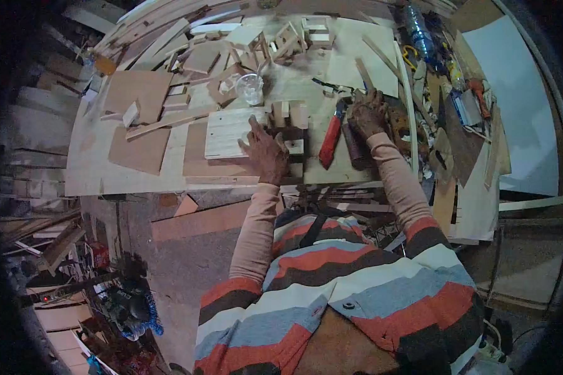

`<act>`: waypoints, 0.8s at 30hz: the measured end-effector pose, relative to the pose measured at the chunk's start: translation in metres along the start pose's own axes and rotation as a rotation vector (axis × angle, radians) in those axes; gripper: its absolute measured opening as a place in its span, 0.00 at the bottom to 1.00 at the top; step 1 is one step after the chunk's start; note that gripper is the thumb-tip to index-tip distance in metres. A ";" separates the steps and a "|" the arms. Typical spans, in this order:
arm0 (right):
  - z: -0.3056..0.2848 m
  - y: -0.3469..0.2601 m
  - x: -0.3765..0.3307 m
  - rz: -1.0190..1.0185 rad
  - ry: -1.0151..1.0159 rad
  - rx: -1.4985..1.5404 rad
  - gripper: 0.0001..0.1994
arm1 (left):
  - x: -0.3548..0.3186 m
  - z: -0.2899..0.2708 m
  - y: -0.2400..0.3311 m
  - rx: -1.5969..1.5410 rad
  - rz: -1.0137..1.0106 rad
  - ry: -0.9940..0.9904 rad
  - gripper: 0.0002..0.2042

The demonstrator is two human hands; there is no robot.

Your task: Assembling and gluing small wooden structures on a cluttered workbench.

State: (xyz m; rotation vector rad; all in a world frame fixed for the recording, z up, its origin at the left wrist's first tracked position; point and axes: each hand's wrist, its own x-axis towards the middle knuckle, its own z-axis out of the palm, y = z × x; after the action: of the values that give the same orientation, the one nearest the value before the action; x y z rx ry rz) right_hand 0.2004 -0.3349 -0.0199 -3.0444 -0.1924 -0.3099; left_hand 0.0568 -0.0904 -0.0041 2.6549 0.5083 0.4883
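Observation:
My left hand [268,153] lies with fingers spread over the right edge of a pale wooden board [225,136]. Under that board is a brown flat panel [196,150]. Small wooden blocks [286,111] sit just beyond this hand. Farther right, my right hand [368,114] is bent down on the table with its fingers curled; what they grip is too dark to make out. Beside it lies a red-handled tool [330,142], its head partly hidden. A dark brown rounded piece [358,152] rests below the right palm.
A clear plastic cup [249,89] stands beyond the board, near small wooden frames [286,42]. Brown panels [139,97] and a wooden strip [172,122] lie left. Along the right are a plastic bottle [419,34], an orange-handled tool [480,97] and a long pale strip [409,112].

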 end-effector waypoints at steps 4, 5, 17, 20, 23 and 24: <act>0.001 0.001 -0.001 0.029 0.063 -0.071 0.23 | 0.000 0.003 -0.005 -0.132 0.026 0.049 0.43; 0.001 0.001 -0.002 0.054 -0.010 -0.049 0.24 | -0.001 0.003 -0.008 -0.155 0.015 0.028 0.43; -0.049 -0.015 -0.023 -0.205 0.541 0.391 0.14 | -0.001 -0.004 -0.020 -0.313 0.066 -0.072 0.36; -0.048 -0.034 -0.030 -0.253 0.399 0.517 0.14 | 0.001 -0.005 -0.021 -0.316 0.123 -0.001 0.38; -0.032 -0.044 -0.021 -0.179 0.445 0.509 0.13 | 0.004 -0.002 -0.023 -0.279 0.242 0.107 0.37; -0.026 -0.047 -0.014 -0.075 0.363 0.643 0.13 | 0.004 -0.001 -0.025 -0.309 0.204 0.080 0.37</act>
State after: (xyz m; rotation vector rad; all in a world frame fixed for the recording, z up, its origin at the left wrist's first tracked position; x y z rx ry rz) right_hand 0.1757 -0.2921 0.0061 -2.3071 -0.3097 -0.6507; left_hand 0.0533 -0.0672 -0.0133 2.4051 0.1670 0.6764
